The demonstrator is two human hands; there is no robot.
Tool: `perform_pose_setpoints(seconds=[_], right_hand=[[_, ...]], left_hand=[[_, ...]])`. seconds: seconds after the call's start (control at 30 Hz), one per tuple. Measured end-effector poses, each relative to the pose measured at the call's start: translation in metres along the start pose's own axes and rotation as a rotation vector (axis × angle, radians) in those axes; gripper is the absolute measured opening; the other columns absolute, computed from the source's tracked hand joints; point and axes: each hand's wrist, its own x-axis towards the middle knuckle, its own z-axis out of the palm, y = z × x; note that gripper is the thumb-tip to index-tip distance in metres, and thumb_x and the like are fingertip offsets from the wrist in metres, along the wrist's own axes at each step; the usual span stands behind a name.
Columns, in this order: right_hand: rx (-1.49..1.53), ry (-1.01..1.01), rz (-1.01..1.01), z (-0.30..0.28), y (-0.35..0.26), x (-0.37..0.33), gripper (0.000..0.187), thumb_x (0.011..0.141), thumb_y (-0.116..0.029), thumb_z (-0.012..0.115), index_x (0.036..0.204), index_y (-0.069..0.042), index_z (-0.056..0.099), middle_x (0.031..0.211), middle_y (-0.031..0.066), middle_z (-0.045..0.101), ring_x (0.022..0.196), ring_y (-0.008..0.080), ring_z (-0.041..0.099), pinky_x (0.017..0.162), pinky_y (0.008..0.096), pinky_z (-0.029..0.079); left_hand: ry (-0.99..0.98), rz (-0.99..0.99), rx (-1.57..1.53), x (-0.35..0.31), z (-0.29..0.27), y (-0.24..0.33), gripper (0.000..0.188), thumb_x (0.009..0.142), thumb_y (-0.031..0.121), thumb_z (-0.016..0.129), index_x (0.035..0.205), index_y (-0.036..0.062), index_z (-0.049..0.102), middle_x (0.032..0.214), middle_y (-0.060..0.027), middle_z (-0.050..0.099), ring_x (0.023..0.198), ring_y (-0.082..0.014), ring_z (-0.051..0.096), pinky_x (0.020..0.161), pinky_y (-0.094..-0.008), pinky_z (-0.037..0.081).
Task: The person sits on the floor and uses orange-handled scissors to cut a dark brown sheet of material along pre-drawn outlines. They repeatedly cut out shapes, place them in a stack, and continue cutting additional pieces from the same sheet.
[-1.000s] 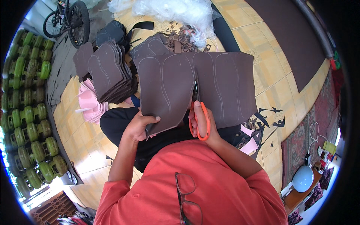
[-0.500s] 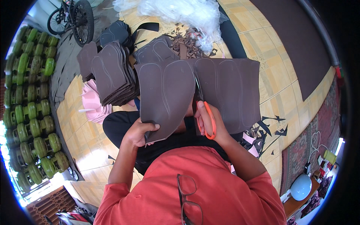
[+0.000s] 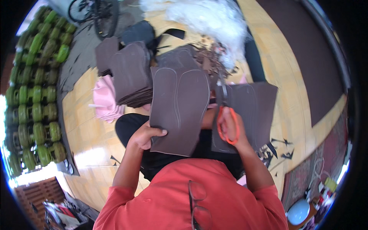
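My left hand (image 3: 144, 137) grips the lower left edge of a dark brown sheet piece (image 3: 180, 105), thumb on top. Pale outlines shaped like shoe soles are drawn on it, and its right edge is curved. In my right hand (image 3: 230, 122) is a pair of scissors with orange handles (image 3: 237, 132), the blades pointing away from me and blurred. A second brown sheet piece (image 3: 258, 109), also marked with outlines, lies behind and right of my right hand, over my right leg. A gap separates the two pieces.
Stacks of brown sheets (image 3: 132, 73) and pink sheets (image 3: 105, 99) stand at the far left. Brown offcuts (image 3: 209, 57) and clear plastic (image 3: 209, 17) lie beyond. Black scraps (image 3: 274, 149) litter the floor at right. Green gas cylinders (image 3: 36, 96) and a bicycle (image 3: 103, 17) are farther left.
The two brown pieces have come apart where the blades were between them. My right hand has moved right and slightly nearer with the scissors; the right piece sits lower and tilted.
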Motion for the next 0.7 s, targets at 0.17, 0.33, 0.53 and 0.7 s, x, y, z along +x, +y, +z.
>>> perform_pose_setpoints(seconds=[0.17,0.33,0.53,0.7], right_hand=[[0.196,0.075,0.108,-0.019,0.012,-0.004,0.051,0.098,-0.046,0.040,0.076,-0.001,0.051,0.050,0.0040,0.043,0.035,0.0124,0.042,0.032,0.0248,0.033],[0.252,0.135,0.122,-0.016,0.015,-0.006,0.050,0.098,-0.044,0.038,0.080,0.001,0.052,0.050,0.0030,0.040,0.035,0.0119,0.041,0.032,0.0251,0.035],[0.233,0.147,0.073,-0.015,0.019,-0.005,0.048,0.099,-0.041,0.039,0.081,0.001,0.053,0.052,0.0031,0.042,0.037,0.0115,0.042,0.034,0.0248,0.036],[0.256,0.126,0.059,-0.015,0.019,-0.006,0.046,0.099,-0.040,0.039,0.082,0.001,0.053,0.052,0.0028,0.042,0.037,0.0115,0.042,0.034,0.0247,0.036]], left_hand=[[0.247,0.289,0.158,0.004,-0.033,0.062,0.048,0.078,0.003,0.067,0.124,-0.0036,0.052,0.106,-0.0129,0.065,0.093,-0.0250,0.065,0.085,-0.0373,0.052],[0.602,0.522,0.553,0.047,-0.144,0.118,0.048,0.080,0.013,0.069,0.120,-0.0075,0.051,0.104,-0.0166,0.064,0.097,-0.0237,0.063,0.086,-0.0371,0.051],[0.935,0.281,0.997,0.065,-0.150,0.118,0.045,0.079,0.015,0.069,0.114,-0.0073,0.052,0.100,-0.0259,0.062,0.095,-0.0321,0.064,0.082,-0.0446,0.052],[1.319,0.685,1.683,0.062,-0.115,0.093,0.031,0.080,0.015,0.068,0.103,-0.0029,0.056,0.084,-0.0196,0.061,0.083,-0.0361,0.062,0.076,-0.0445,0.050]])
